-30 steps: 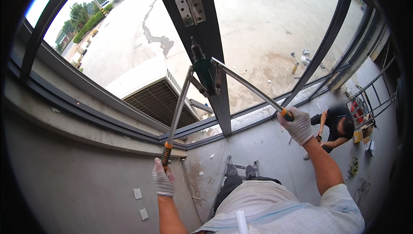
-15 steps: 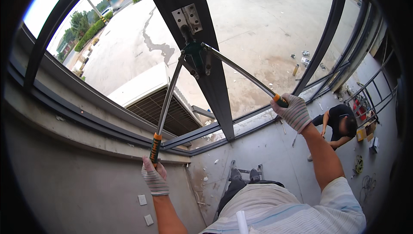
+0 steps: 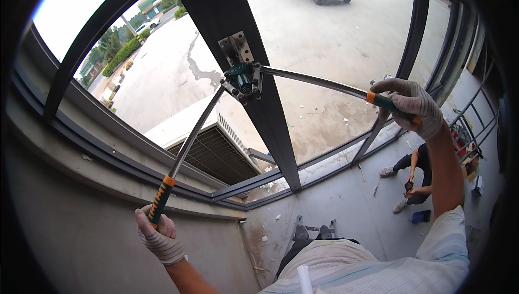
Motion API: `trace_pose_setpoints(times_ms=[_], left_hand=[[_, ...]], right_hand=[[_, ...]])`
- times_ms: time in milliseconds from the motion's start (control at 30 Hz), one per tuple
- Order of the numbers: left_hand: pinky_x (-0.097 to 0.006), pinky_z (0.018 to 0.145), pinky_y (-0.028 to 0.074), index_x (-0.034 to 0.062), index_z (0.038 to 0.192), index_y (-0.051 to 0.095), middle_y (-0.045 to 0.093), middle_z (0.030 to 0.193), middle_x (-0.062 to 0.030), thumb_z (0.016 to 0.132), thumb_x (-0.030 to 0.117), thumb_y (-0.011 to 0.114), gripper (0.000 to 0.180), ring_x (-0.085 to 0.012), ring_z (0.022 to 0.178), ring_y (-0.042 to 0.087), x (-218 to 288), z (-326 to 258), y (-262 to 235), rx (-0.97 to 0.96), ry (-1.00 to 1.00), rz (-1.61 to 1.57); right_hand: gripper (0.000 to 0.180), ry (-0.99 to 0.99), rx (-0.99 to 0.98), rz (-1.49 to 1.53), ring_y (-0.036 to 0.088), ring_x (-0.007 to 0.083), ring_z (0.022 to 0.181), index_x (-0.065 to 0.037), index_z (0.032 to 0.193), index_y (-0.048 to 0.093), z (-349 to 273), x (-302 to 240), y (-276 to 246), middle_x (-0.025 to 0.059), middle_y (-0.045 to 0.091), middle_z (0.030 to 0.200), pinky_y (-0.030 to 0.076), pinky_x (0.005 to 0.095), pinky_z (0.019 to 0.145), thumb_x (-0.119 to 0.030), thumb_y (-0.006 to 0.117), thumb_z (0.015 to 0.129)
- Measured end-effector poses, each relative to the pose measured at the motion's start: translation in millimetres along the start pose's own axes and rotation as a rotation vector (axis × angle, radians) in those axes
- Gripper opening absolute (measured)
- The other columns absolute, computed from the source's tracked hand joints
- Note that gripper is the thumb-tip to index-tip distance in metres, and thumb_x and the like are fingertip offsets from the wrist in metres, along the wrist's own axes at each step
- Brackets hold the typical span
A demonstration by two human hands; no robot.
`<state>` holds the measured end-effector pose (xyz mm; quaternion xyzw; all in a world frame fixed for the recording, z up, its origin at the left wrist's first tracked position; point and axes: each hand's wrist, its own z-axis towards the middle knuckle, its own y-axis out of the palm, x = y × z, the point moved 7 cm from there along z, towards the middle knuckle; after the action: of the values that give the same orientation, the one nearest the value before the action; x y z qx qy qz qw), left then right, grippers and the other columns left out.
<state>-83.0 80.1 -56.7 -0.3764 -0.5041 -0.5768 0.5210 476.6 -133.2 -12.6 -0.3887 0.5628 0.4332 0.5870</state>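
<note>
Bolt cutter [image 3: 241, 80] on window frame [image 3: 238, 29], left hand [image 3: 158, 233], right hand [image 3: 412, 104] gripping handles

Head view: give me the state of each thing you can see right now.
Long-handled riveter: handles spread wide, head against bracket.
Metal bracket: mounted on dark window frame.
Left hand: gloved, gripping lower handle.
Right hand: gloved, gripping upper handle.
Person below: crouching on floor.
</note>
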Motion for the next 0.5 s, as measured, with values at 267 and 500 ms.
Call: trace_pose_setpoints(times_ms=[267, 500], left_hand=[[-0.025, 0.036, 0.025, -0.0043, 0.104, 0.059, 0.033, 0.051, 0.0042, 0.106, 0.047, 0.053, 0.051, -0.0053, 0.039, 0.029, 1.3, -39.2, 21.5, -0.394, -0.207, 0.024], [-0.024, 0.037, 0.022, -0.0014, 0.096, 0.062, 0.032, 0.05, 0.0051, 0.107, 0.044, 0.052, 0.048, -0.005, 0.04, 0.026, -0.5, -90.1, 52.3, -0.416, -0.39, -0.107]], right_hand=[[0.061, 0.258, -0.162, 0.281, 0.054, 0.0085, 0.043, 0.009, 0.137, 0.052, -15.0, 8.2, 32.1, 0.0113, 0.063, 0.073, 0.043, 0.0209, 0.033, -0.026, 0.074, 0.093], [0.06, 0.374, -0.385, 0.418, 0.044, 0.0028, 0.043, 0.008, 0.142, 0.042, -29.9, 13.2, 67.5, -0.002, 0.046, 0.067, 0.041, 0.019, 0.033, -0.026, 0.067, 0.099]])
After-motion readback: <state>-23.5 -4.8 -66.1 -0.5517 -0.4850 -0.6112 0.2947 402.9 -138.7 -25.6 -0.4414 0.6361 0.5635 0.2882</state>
